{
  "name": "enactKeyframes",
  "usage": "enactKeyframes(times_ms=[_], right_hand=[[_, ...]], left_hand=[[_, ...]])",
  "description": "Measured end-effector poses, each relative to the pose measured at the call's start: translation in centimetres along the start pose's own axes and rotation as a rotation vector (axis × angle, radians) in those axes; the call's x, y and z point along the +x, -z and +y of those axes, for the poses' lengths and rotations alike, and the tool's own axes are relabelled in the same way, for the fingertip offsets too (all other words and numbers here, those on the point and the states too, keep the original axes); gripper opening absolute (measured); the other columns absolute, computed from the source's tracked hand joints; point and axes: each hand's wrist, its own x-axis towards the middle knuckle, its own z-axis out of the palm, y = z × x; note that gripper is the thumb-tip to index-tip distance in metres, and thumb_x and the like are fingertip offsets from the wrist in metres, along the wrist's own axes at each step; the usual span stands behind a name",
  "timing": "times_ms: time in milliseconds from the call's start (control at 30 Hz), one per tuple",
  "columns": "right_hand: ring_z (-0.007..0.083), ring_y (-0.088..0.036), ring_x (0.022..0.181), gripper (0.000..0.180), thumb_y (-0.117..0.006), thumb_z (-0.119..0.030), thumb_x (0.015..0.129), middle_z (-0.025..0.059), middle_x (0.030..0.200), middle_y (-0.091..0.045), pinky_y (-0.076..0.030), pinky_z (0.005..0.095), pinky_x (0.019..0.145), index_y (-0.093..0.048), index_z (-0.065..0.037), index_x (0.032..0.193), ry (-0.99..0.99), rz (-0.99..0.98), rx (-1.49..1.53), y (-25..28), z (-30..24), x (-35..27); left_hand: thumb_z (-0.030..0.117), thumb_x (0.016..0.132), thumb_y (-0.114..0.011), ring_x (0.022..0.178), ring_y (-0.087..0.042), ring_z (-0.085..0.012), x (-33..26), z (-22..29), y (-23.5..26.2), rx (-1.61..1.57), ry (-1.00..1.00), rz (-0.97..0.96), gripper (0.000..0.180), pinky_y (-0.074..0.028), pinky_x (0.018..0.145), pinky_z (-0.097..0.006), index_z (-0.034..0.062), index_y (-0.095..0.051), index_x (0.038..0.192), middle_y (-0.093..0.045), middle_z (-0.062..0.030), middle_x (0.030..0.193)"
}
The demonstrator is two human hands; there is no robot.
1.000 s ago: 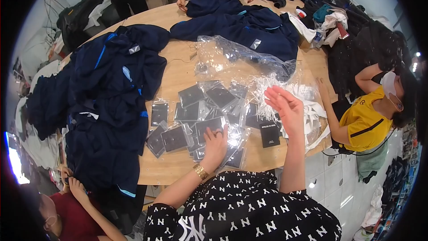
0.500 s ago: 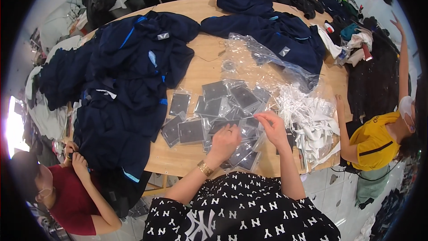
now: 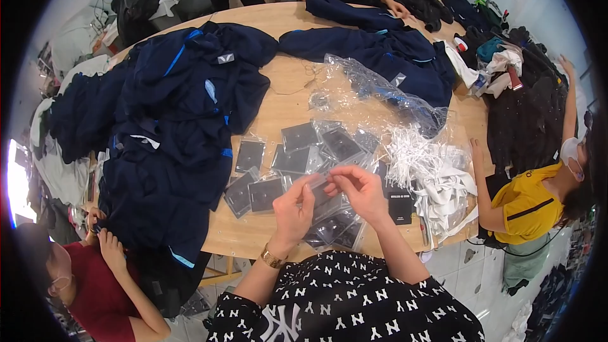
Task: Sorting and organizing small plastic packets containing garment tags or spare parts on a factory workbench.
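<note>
My left hand [image 3: 294, 212] and my right hand [image 3: 361, 196] face each other over a pile of small clear bags with dark cards [image 3: 340, 145] inside. Thumbs and fingers of both are pinched on what looks like a clear plastic bag [image 3: 322, 189]; its outline is hard to make out against the pile. Left of my hands lie more bagged dark cards [image 3: 266, 194], and others partly show below them. Beside my right hand are a black card [image 3: 399, 208] with pale print and a heap of white strings and tags [image 3: 411, 155].
Navy garments [image 3: 180, 111] cover the table's left side, and another navy garment [image 3: 373, 50] lies at the far side. A crumpled clear plastic sheet [image 3: 386, 92] is beyond the pile. Co-workers are at left, right and far side. Dark clothes [image 3: 529, 114] are heaped at right.
My left hand has lifted off the bagged cards and turned upward. The right hand has moved left toward it, so they now meet at the clear plastic. The view has shifted slightly.
</note>
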Motion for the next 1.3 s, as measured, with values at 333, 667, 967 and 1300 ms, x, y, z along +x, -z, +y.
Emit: enactKeyframes(times_ms=[333,667,967,1300], right_hand=[[0.0111,-0.062,0.062,0.018,-0.051,0.0,0.083,0.0072,0.072,-0.062,-0.049,0.022,0.056,-0.054,0.001,0.1,0.081,0.012,-0.342,-0.2,-1.9,-0.7],[0.0078,-0.055,0.053,0.006,-0.056,-0.004,0.081,0.0051,0.063,-0.059,-0.043,0.0215,0.049,-0.06,-0.001,0.085,0.128,-0.117,-0.647,2.9,-1.5,-1.0],[0.0046,-0.049,0.051,0.006,-0.055,-0.001,0.081,0.0024,0.063,-0.058,-0.038,0.0178,0.046,-0.06,0.0,0.084,0.038,-0.007,-0.603,4.4,-2.7,-1.8],[0.0042,-0.048,0.053,0.007,-0.053,0.0,0.082,0.0009,0.066,-0.057,-0.038,0.0173,0.048,-0.058,0.0,0.086,0.012,0.012,-0.537,4.9,-3.8,-2.2]], left_hand=[[0.002,0.082,-0.051,0.063,-0.063,-0.0216,-0.5,0.0,-0.1,0.171,-0.238,-0.11,0.021,-0.048,0.056,-0.028,0.0034,-0.059,0.101,-0.064,-0.014,0.084],[0.02,0.084,-0.054,0.095,-0.058,-0.0249,1.2,-6.2,3.0,-0.131,0.067,-0.284,0.026,-0.045,0.079,-0.032,0.002,-0.06,0.102,-0.06,-0.0156,0.102],[0.04,0.046,-0.08,0.132,-0.009,-0.0358,1.2,-11.0,7.0,0.806,0.012,-0.497,0.085,-0.008,0.105,-0.055,0.0088,-0.045,0.118,-0.036,-0.014,0.131],[0.034,0.07,-0.068,0.086,-0.051,-0.0312,3.0,-11.9,9.2,0.857,-0.095,-0.025,0.041,-0.037,0.087,-0.041,0.0045,-0.051,0.094,-0.054,-0.0137,0.08]])
